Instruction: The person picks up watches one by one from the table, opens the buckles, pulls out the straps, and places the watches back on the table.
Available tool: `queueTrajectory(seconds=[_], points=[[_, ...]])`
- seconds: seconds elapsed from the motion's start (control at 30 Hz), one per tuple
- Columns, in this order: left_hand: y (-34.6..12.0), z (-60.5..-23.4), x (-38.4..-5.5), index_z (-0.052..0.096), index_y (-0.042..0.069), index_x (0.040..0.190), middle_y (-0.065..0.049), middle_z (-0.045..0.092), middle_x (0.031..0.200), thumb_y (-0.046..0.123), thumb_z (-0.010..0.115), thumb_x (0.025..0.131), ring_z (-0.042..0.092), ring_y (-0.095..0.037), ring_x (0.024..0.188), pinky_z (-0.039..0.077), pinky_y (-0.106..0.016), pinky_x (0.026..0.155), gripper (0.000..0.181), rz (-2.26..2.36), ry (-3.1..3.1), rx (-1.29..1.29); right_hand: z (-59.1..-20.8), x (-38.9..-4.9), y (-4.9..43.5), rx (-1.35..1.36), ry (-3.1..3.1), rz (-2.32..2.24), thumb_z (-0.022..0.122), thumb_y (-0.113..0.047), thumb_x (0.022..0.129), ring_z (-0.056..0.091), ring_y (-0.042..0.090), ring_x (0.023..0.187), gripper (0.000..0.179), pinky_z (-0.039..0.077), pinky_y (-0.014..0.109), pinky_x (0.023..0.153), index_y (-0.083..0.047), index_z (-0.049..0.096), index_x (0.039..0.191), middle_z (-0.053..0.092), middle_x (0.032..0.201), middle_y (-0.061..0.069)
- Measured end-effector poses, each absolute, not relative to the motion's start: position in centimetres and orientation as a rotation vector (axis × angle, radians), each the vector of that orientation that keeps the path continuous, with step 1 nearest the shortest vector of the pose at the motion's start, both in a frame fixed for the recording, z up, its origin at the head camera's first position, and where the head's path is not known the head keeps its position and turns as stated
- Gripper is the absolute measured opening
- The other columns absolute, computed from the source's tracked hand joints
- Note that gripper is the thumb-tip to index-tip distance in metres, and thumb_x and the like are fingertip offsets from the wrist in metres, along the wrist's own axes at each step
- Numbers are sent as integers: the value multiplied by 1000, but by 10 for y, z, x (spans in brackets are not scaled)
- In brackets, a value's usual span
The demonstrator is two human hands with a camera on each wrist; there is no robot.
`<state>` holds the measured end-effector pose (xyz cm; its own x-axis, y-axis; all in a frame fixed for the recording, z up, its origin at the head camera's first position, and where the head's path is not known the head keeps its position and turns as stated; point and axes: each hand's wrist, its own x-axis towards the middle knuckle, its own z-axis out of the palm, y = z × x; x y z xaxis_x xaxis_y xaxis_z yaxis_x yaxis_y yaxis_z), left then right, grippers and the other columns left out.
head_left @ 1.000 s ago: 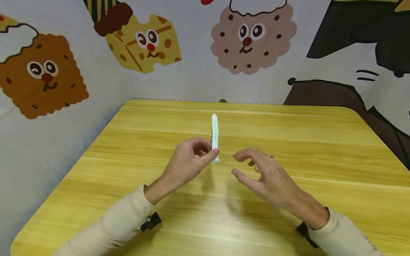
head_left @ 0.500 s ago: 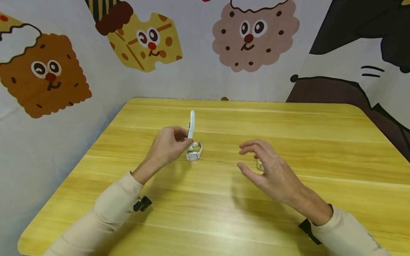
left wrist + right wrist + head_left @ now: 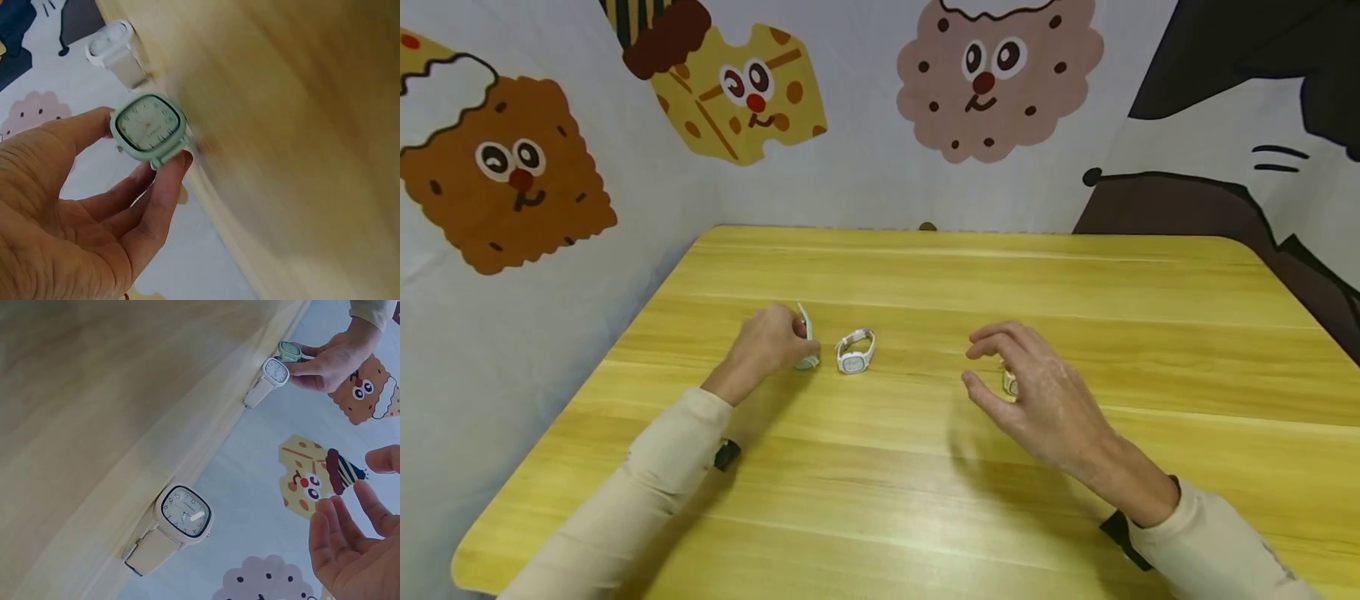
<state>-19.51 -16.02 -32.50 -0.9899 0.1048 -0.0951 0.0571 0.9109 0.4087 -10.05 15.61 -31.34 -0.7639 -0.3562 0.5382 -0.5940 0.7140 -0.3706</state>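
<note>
A mint-green wristwatch [image 3: 149, 127] with a squarish face is pinched between the thumb and fingers of my left hand [image 3: 765, 344], low over the left part of the table. Just to its right, a white wristwatch [image 3: 854, 353] rests on the table with its strap looped. My right hand [image 3: 1045, 400] hovers with its fingers loosely bent and nothing in them. Partly hidden behind that hand in the head view is a cream wristwatch [image 3: 185, 514], which shows fully in the right wrist view, its strap [image 3: 153, 551] folded on the tabletop.
The wooden table [image 3: 895, 483] reaches to a white cloth backdrop [image 3: 857, 192] printed with cartoon biscuits and cheese. Its left edge runs along the same cloth.
My left hand has carried the mint-green watch leftward and lowered it, so the white watch behind is uncovered. My right hand has shifted slightly right and up.
</note>
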Motion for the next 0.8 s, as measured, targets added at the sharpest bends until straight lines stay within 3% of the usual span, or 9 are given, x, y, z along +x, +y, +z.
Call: queueTrajectory(seconds=[0.07,0.13,0.37,0.63,0.8], points=[[-160,-326,-196,56,11,59,1,48,50,32,68,76,37,-9,43,31,-22,39,30,607,2948,126,-313,-101,156,719,-2506,742,63,-27,83,53,7,72,21,47,21,52,-15,59,99,53,114,-3],[-160,-326,-197,55,11,62,1,48,53,33,68,76,39,-9,44,33,-22,40,29,586,2947,119,-313,-101,157,694,-2528,736,63,-27,83,51,6,70,21,44,20,49,-16,59,100,53,111,-5],[-158,-325,-200,60,6,82,-6,60,75,34,67,80,56,-16,59,46,-26,50,30,473,2935,102,-309,-98,155,648,-2561,698,63,-29,83,49,4,66,22,40,19,47,-18,58,100,56,98,-7],[-153,-325,-197,60,8,72,-4,58,64,35,65,80,47,-12,48,39,-24,43,29,458,2940,130,-309,-98,155,632,-2581,708,62,-27,84,48,4,65,20,38,19,44,-18,58,101,55,99,-8],[-154,-326,-195,62,5,86,-5,60,70,37,61,83,50,-13,49,41,-24,43,33,402,2964,171,-310,-100,157,628,-2586,715,61,-29,85,51,7,71,20,40,20,46,-18,58,102,55,98,-7]])
